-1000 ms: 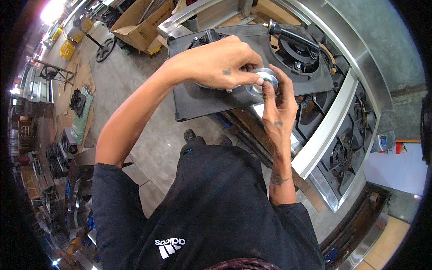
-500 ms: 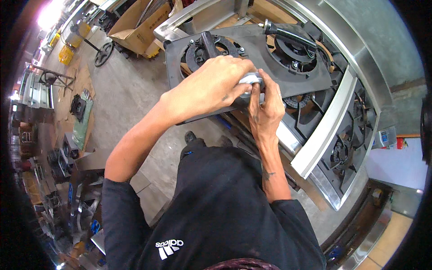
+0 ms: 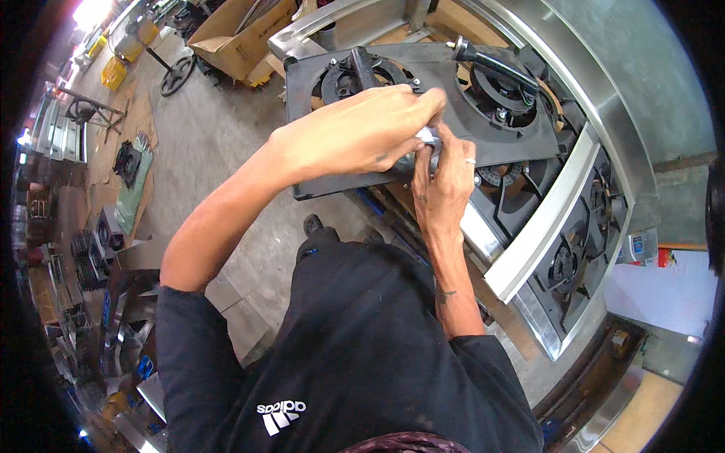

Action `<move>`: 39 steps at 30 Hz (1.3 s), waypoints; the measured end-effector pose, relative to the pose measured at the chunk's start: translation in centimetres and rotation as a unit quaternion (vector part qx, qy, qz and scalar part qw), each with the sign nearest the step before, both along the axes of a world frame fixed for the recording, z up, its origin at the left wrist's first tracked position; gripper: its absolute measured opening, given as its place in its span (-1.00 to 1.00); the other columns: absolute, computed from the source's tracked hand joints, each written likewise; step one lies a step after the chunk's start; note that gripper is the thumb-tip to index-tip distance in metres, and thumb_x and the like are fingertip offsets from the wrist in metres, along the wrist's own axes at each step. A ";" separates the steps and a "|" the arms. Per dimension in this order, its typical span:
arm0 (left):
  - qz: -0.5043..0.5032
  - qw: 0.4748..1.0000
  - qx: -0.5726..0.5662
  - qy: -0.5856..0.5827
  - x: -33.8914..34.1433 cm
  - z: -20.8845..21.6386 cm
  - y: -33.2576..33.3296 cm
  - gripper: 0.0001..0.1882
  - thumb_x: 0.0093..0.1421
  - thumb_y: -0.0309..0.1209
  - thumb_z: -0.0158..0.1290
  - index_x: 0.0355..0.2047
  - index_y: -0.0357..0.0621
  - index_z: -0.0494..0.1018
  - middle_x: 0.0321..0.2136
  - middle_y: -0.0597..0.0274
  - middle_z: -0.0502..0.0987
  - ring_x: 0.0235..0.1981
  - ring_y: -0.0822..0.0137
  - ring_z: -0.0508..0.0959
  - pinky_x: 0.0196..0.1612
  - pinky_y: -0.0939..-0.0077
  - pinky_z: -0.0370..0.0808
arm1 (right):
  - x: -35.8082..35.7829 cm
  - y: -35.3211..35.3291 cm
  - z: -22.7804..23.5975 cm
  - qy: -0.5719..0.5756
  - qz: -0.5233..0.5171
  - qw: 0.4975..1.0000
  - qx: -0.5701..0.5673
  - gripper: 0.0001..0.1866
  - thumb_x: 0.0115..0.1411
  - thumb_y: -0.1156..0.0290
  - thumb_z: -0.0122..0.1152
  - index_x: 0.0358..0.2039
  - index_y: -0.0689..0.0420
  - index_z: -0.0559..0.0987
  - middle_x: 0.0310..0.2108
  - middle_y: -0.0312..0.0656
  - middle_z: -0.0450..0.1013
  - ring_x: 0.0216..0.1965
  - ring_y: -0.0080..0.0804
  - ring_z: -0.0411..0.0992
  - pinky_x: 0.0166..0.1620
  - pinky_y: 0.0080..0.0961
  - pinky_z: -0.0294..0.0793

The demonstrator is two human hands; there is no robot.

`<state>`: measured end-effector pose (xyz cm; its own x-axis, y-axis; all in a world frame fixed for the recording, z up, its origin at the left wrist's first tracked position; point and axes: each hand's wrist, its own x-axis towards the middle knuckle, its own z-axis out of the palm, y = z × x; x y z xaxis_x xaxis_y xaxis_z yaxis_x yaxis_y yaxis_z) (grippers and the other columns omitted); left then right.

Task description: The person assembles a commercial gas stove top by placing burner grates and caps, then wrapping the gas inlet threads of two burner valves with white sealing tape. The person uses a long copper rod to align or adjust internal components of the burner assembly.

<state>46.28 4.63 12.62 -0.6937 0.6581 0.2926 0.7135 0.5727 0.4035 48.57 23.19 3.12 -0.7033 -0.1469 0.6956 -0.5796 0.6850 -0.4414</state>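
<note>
Both my hands meet over a black fan panel (image 3: 521, 143) with two round openings. My left hand (image 3: 355, 136) reaches across from the left, its fingertips pinching a small silver metal part (image 3: 427, 138). From below, my right hand (image 3: 442, 185) grips the same part with thumb and fingers. Most of the part is hidden by my fingers. The panel lies tilted on a long stainless steel housing (image 3: 540, 234) that holds more fan grilles.
A black-handled tool (image 3: 491, 60) lies on the panel's far right opening. A cardboard box (image 3: 242, 38) stands on the concrete floor (image 3: 219, 151) at the back. Stacked fans and metal parts (image 3: 94, 249) line the left side.
My left hand's fingers have closed further over the silver part, which showed more plainly before. Both hands stay over the panel's near edge; the view has shifted slightly.
</note>
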 end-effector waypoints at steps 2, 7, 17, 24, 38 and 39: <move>0.025 1.000 -0.011 -0.013 -0.4 -0.1 0.5 -0.61 0.28 -0.42 0.25 -0.04 -0.27 0.30 -0.24 -0.13 0.56 -0.11 -0.19 0.61 -0.04 0.03 0.54 | -0.4 0.3 0.2 0.050 0.015 0.998 0.034 -0.41 0.16 0.69 0.36 0.24 0.23 0.53 0.00 0.00 0.58 -0.09 0.04 0.50 0.00 -0.13 0.53; 0.083 0.985 0.131 -0.080 1.1 0.9 -0.2 -0.70 0.38 -0.38 0.24 -0.14 -0.28 0.34 -0.31 -0.10 0.67 -0.31 0.04 0.72 -0.24 0.24 0.63 | -0.8 1.0 0.2 0.043 0.069 0.995 0.059 -0.36 0.14 0.73 0.30 0.28 0.28 0.49 0.09 0.04 0.56 -0.03 0.04 0.50 0.05 -0.13 0.53; 0.316 0.656 0.577 -0.370 9.0 -6.8 3.2 -0.61 0.50 -0.20 0.14 -0.02 -0.38 0.59 -0.22 0.11 0.67 -0.28 0.42 0.64 -0.22 0.52 0.61 | 0.4 -0.4 -2.2 -0.011 0.043 0.999 -0.031 -0.50 0.14 0.78 0.25 0.14 0.39 0.52 -0.06 0.10 0.57 -0.16 0.06 0.53 -0.05 -0.14 0.55; 0.337 0.554 0.665 -0.371 8.8 -7.6 4.7 -0.72 0.42 -0.32 0.26 -0.07 -0.34 0.60 -0.28 0.22 0.65 -0.30 0.46 0.62 -0.21 0.57 0.58 | 0.3 -0.5 -3.1 -0.010 0.049 0.998 -0.041 -0.44 0.06 0.81 0.28 0.14 0.36 0.51 -0.10 0.09 0.56 -0.25 0.02 0.50 -0.16 -0.13 0.54; 0.391 0.559 0.660 -0.314 8.1 -6.5 6.5 -0.73 0.37 -0.34 0.31 -0.14 -0.35 0.58 -0.36 0.24 0.64 -0.40 0.49 0.61 -0.33 0.57 0.57 | 0.3 0.8 -2.6 -0.002 0.070 0.990 0.119 -0.34 0.07 0.55 0.36 0.25 0.12 0.50 0.09 -0.06 0.46 -0.04 -0.06 0.50 -0.11 -0.21 0.65; 0.390 0.559 0.659 -0.318 8.1 -6.5 6.4 -0.72 0.37 -0.35 0.31 -0.14 -0.35 0.57 -0.36 0.24 0.64 -0.41 0.49 0.61 -0.35 0.58 0.56 | 0.2 1.0 -2.3 0.002 0.078 0.988 0.132 -0.37 0.09 0.54 0.34 0.24 0.13 0.50 0.06 -0.07 0.46 -0.04 -0.07 0.50 -0.12 -0.22 0.65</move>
<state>54.36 11.04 6.13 -0.8586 -0.4140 -0.3024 -0.0731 -0.4851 0.8714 48.81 24.15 0.86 -0.6552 -0.4290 0.6218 -0.6882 0.6785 -0.2570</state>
